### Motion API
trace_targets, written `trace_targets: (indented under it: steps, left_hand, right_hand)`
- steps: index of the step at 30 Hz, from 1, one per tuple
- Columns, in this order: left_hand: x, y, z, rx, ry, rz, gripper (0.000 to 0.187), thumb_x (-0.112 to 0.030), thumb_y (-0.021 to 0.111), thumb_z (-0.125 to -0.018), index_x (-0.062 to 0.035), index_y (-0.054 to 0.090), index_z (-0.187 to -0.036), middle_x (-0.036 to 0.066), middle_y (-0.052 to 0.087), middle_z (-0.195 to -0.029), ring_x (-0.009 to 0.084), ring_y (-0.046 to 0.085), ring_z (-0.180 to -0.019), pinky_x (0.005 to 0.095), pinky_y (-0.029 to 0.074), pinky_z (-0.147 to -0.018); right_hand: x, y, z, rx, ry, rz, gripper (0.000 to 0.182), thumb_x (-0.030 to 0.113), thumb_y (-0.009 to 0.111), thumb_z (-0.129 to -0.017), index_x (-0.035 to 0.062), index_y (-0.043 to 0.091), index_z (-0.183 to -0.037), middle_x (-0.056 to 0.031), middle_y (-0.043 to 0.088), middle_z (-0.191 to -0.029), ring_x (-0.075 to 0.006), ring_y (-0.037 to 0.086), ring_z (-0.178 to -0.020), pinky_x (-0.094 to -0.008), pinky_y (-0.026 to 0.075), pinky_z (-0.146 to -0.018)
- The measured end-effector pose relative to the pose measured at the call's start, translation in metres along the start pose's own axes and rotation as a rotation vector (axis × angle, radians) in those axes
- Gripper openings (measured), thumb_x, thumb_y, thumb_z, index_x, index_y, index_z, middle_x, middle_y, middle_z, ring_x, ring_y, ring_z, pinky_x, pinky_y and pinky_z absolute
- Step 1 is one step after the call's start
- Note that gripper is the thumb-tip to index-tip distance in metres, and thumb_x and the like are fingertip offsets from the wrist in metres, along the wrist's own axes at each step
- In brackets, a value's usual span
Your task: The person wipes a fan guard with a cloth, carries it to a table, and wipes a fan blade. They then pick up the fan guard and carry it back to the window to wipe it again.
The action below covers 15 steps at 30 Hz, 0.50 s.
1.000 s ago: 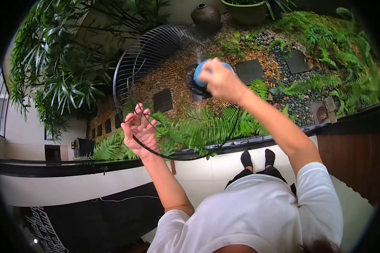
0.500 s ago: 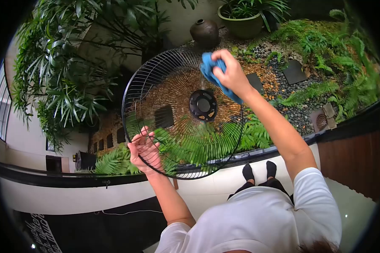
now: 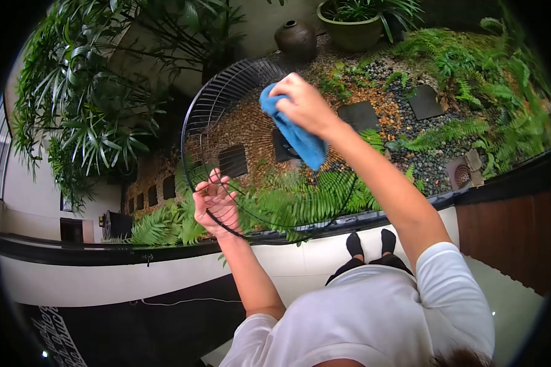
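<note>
1. Where the black wire fan guard (image 3: 239, 122) is held up in front of me, it stands roughly upright and slightly tilted, its ring of thin spokes letting the garden show through.
2. My left hand (image 3: 216, 205) grips the guard at its lower left rim; the fingers (image 3: 211, 185) are curled closed around the outer wire.
3. My right hand (image 3: 303, 104) sits near the upper middle of the guard, the fingers closed on a blue cloth (image 3: 294, 131).
4. That cloth is bunched in the hand at its top and hangs down across the spokes, covering the guard's centre hub.
5. Whether the cloth presses on the wires or only hangs against them, I cannot tell.
6. Both arms are bare to the short white sleeves (image 3: 453, 275) of my shirt.
7. Behind the guard lies a bed of brown and grey pebbles (image 3: 251, 122) with dark square stepping stones (image 3: 427, 88).
8. Ferns (image 3: 453, 131) grow along the near and right edges of the bed.
9. Beyond it, a dark round pot (image 3: 296, 37) stands beside a wide green planter (image 3: 352, 21).
10. Below, my feet in black socks (image 3: 369, 241) rest on a pale floor (image 3: 288, 257).
</note>
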<state>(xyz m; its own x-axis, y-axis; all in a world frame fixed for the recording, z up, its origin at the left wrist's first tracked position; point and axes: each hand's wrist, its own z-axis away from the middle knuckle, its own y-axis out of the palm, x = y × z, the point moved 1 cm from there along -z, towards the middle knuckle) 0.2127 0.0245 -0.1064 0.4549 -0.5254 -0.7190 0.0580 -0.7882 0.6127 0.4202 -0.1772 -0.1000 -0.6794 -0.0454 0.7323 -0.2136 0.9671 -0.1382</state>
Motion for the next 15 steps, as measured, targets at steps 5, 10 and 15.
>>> trace_targets:
  steps: [5,10,15]
  left_hand:
    - [0.002,-0.008,-0.004,0.026,-0.001,0.004,0.034,-0.035,0.044,-0.095,-0.0096,0.062,-0.109,0.02,0.054,-0.125,0.0313,0.056,-0.107,0.0381,0.056,-0.069]
    - [-0.005,-0.017,0.002,0.09,-0.044,0.096,0.033,-0.035,0.043,-0.095,-0.0084,0.06,-0.107,0.021,0.054,-0.124,0.0328,0.055,-0.108,0.042,0.057,-0.071]
    - [-0.018,-0.021,0.001,0.122,0.032,-0.048,0.032,-0.034,0.044,-0.096,-0.0089,0.059,-0.109,0.02,0.051,-0.128,0.0313,0.055,-0.107,0.0396,0.056,-0.071]
  right_hand:
    - [0.05,0.036,0.028,0.077,-0.021,0.062,0.017,0.004,0.056,-0.073,0.0007,0.058,-0.09,-0.0164,0.051,-0.094,-0.0346,0.058,-0.087,-0.0406,0.048,-0.078]
    - [0.031,0.026,0.012,0.123,-0.361,0.127,0.021,-0.001,0.056,-0.069,0.0023,0.054,-0.09,-0.0143,0.051,-0.094,-0.0328,0.054,-0.091,-0.0397,0.047,-0.079]
    - [-0.047,0.001,0.002,0.07,-0.248,0.525,0.017,0.002,0.054,-0.071,0.0052,0.056,-0.088,-0.0133,0.051,-0.093,-0.0311,0.054,-0.087,-0.0408,0.049,-0.075]
